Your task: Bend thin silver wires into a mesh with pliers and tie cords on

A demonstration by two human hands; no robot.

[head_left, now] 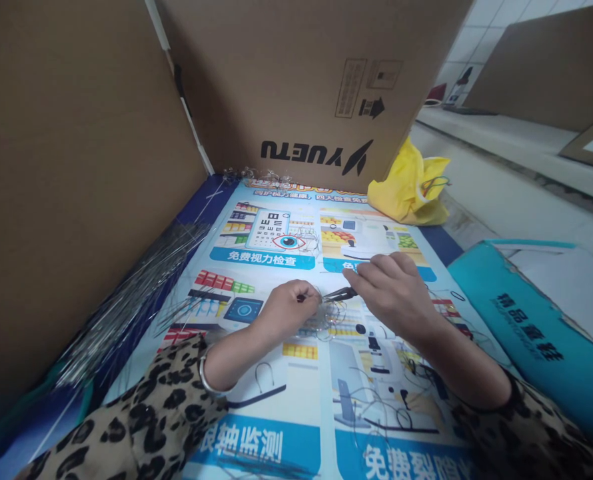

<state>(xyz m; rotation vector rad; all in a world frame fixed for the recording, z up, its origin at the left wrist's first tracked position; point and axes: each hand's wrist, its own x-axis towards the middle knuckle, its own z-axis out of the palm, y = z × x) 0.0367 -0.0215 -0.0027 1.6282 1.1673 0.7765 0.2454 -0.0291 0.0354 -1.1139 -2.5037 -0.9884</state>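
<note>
My left hand [292,308] is closed in a pinch over the middle of the printed poster sheet [326,373], its fingertips on a thin looped wire piece [326,317]. The wire's exact shape is too fine to make out. In my right hand [394,293] is a pair of dark long-nosed pliers [340,294], jaws pointing left and reaching the wire by my left fingertips. The handles are mostly hidden inside my fist.
Straight wires [121,313] lie bundled at the left beside a cardboard panel [66,167]. Curled wire bits [371,400] are scattered at the front right. A printed cardboard box [296,87] stands behind, with a yellow bag [404,187] near it and a turquoise box [521,313] at right.
</note>
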